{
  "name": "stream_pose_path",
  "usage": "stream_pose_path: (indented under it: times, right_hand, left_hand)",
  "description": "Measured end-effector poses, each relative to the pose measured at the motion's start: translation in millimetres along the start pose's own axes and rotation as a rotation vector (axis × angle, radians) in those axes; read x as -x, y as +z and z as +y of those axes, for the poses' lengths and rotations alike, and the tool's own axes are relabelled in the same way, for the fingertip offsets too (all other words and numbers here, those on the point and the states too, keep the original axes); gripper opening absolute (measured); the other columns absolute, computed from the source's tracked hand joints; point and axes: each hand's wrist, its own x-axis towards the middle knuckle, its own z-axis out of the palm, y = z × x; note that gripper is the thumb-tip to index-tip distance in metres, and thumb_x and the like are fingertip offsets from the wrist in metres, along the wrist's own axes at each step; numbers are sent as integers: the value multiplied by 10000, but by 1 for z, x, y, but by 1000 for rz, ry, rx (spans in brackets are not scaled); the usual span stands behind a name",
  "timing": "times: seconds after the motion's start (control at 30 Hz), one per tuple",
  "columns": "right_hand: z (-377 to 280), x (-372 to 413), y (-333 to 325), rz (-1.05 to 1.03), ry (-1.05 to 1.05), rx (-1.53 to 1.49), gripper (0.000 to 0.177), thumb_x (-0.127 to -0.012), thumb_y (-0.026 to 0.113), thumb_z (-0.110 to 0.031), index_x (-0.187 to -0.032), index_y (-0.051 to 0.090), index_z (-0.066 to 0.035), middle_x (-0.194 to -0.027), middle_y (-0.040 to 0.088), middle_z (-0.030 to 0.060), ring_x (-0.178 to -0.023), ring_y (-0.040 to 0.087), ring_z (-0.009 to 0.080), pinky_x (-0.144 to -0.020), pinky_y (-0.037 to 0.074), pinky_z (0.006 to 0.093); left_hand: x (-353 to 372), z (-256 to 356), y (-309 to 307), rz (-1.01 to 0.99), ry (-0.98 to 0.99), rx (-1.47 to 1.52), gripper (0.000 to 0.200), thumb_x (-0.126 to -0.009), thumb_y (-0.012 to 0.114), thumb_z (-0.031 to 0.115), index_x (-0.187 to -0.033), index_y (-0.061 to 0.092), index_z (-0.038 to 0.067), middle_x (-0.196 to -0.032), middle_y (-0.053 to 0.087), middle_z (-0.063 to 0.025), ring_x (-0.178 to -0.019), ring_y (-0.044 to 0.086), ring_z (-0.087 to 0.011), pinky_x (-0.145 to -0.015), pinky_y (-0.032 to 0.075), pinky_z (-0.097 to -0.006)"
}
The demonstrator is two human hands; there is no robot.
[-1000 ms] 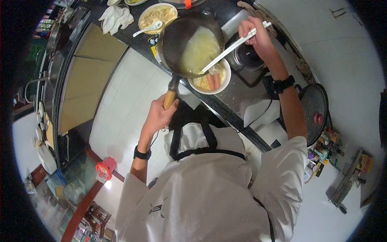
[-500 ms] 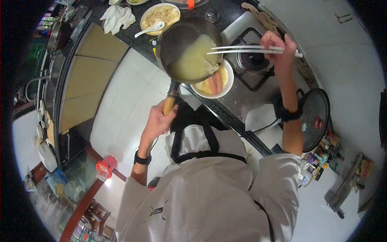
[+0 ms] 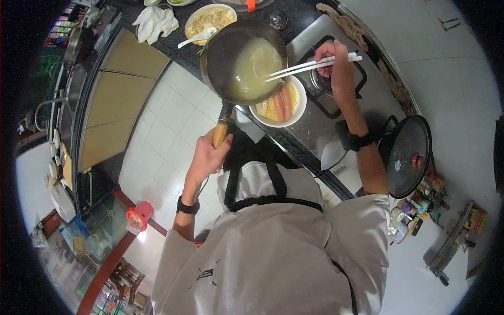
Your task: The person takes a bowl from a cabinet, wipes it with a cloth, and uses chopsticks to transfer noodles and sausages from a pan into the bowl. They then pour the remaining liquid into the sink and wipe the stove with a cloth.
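Note:
My left hand (image 3: pixel 209 153) is wrapped round the wooden handle of a dark pan (image 3: pixel 223 63), which is held over the counter's edge. Pale yellowish broth (image 3: pixel 254 65) lies in the pan, with something pale in it. My right hand (image 3: pixel 336 60) grips a pair of white chopsticks (image 3: pixel 310 65), whose tips are at the pan's right side over the broth. Partly under the pan's rim stands a white bowl (image 3: pixel 300 107) holding sausages (image 3: pixel 282 104) and yellow noodles.
A gas stove (image 3: pixel 315 126) is below my right hand. Behind the pan are a bowl of food (image 3: pixel 211 17) with a white spoon (image 3: pixel 197 37) and a white cloth (image 3: pixel 156 24). A large lidded black pan (image 3: pixel 407 157) stands at the right.
My right hand has moved left with the chopsticks, which now slant down to the left. The pan has shifted slightly left, and the broth has settled away from its right rim.

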Motion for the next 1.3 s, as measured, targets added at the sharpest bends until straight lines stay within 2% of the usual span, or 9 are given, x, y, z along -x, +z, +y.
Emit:
stream_pose_path:
  times: [0.1, 0.23, 0.4, 0.6, 0.83, 0.93, 1.0, 1.23, 1.3]
  right_hand:
    - [10, -13, -11, -145, 157, -157, 541, -921, 156, -493, -698, 449, -96, -597, 417, -21, -498, 362, 68, -460, 262, 208]
    - [6, -6, -15, -96, 145, -208, 627, -893, 133, -591, -664, 461, -108, -597, 446, -30, -507, 358, 74, -463, 249, 215]
    - [-22, 10, -23, 52, -52, -77, 615, -890, 120, -595, -663, 435, -118, -598, 407, -45, -531, 322, 69, -488, 223, 229]
    - [-28, 8, -9, 141, -104, -42, 588, -910, 120, -550, -659, 428, -117, -585, 368, -48, -526, 293, 70, -495, 219, 234]
    - [-21, 0, 0, 116, -129, -27, 538, -928, 145, -495, -692, 438, -110, -618, 398, -42, -540, 311, 69, -503, 244, 231]
    - [-20, -2, 1, 112, -80, -36, 459, -917, 201, -459, -672, 398, -124, -606, 397, -38, -542, 342, 50, -492, 248, 205]
    - [-14, -7, -6, -39, -30, -112, 452, -918, 217, -443, -671, 414, -120, -608, 414, -37, -541, 346, 46, -480, 246, 204]
    - [9, -20, -7, -137, 115, -216, 460, -913, 223, -447, -681, 431, -108, -573, 401, -29, -485, 323, 62, -438, 229, 209]
    - [13, -23, -7, -136, 136, -284, 536, -915, 174, -494, -665, 456, -112, -554, 425, -27, -466, 333, 77, -438, 235, 223]
  left_hand:
    - [-1, -2, -1, -10, 10, -2, 217, -897, 563, 183, -788, 458, 28, -435, 419, 29, -290, 379, -55, -272, 303, -221]
    - [1, 0, -2, -11, 19, -3, 214, -895, 567, 185, -800, 464, 23, -439, 424, 28, -292, 378, -54, -275, 300, -221]
    - [3, 2, -1, -33, -24, 27, 214, -893, 573, 182, -802, 466, 22, -445, 432, 29, -298, 378, -52, -280, 291, -219]
    - [1, 4, 1, -42, 13, 16, 217, -895, 572, 180, -791, 460, 27, -450, 435, 27, -298, 379, -50, -281, 292, -218]
    - [2, 9, 2, -41, 9, 30, 231, -900, 568, 191, -781, 446, 36, -449, 431, 27, -297, 380, -51, -279, 291, -218]
    - [3, 9, 1, -33, 2, 39, 233, -902, 568, 196, -784, 444, 37, -446, 427, 27, -296, 380, -52, -277, 289, -221]
    - [3, 9, 1, -28, 0, 28, 234, -903, 567, 198, -786, 443, 37, -443, 425, 26, -295, 381, -55, -276, 289, -224]
    - [3, 8, -1, -21, -14, 50, 234, -900, 570, 202, -791, 446, 36, -441, 419, 29, -298, 382, -56, -278, 292, -223]
    - [5, 10, -1, -12, -15, 3, 233, -897, 571, 204, -794, 452, 32, -444, 422, 28, -300, 384, -56, -280, 296, -223]
